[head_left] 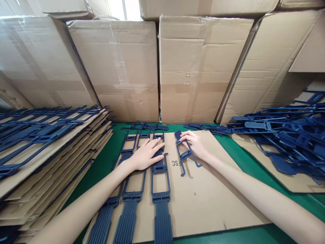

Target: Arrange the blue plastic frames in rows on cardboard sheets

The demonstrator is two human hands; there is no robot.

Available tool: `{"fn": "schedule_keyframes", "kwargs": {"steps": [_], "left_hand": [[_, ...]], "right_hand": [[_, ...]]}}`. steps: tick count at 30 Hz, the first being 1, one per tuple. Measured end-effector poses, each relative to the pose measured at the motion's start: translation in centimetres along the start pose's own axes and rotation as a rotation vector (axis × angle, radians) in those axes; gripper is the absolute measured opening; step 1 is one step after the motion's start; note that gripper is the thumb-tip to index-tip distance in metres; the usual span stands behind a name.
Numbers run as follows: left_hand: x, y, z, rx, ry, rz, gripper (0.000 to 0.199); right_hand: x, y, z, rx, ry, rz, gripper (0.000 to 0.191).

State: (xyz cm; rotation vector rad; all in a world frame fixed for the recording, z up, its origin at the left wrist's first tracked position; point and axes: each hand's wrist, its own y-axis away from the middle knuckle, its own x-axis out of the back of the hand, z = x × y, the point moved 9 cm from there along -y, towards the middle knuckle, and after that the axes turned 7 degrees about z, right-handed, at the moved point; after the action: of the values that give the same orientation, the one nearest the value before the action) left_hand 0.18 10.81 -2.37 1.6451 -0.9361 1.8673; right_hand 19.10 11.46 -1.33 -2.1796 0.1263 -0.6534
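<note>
Several dark blue plastic frames (160,184), each with a ribbed flat end, lie in rows on the left half of a cardboard sheet (203,196). My left hand (145,154) rests on these rows with its fingers spread, hiding parts of the frames beneath it. Over the right part of the sheet, my right hand (194,142) pinches one more blue plastic frame (185,155) near its ribbed end. Two hooked legs of that frame point toward me. Printed letters on the cardboard are partly covered by it.
At left rises a stack of cardboard sheets (83,159) layered with blue frames. A tangled heap of blue frames (299,135) lies at right on more cardboard. Large taped cartons (122,67) wall off the back of the green table (109,152), with loose frames (146,126) before them.
</note>
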Motion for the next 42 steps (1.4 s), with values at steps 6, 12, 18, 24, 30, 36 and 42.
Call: {"fn": "schedule_keyframes", "kwargs": {"steps": [6,12,18,24,30,36,42], "left_hand": [[0.0,0.1,-0.1,-0.017,-0.009,0.023,0.061],[-0.1,0.1,-0.3,-0.002,0.003,0.011,0.062],[0.0,0.1,-0.2,-0.008,0.014,0.012,0.061],[0.2,0.4,-0.2,-0.009,0.039,0.029,0.059],[0.7,0.4,-0.1,-0.001,0.034,0.036,0.058],[0.6,0.1,-0.6,0.001,0.013,0.037,0.057],[0.0,0.2,-1.2,-0.017,-0.003,0.047,0.057]], "right_hand": [[1.2,-0.5,-1.2,0.064,0.038,0.087,0.022],[2.4,-0.6,-0.3,-0.064,-0.013,0.208,0.01],[2.2,0.0,2.6,-0.341,-0.243,0.289,0.027],[1.8,0.1,4.0,-0.449,-0.356,0.307,0.036],[1.8,-0.3,5.0,-0.478,-0.376,0.339,0.036],[1.6,-0.9,5.7,-0.522,-0.395,0.36,0.039],[0.2,-0.7,6.0,-0.591,-0.471,0.256,0.039]]}}
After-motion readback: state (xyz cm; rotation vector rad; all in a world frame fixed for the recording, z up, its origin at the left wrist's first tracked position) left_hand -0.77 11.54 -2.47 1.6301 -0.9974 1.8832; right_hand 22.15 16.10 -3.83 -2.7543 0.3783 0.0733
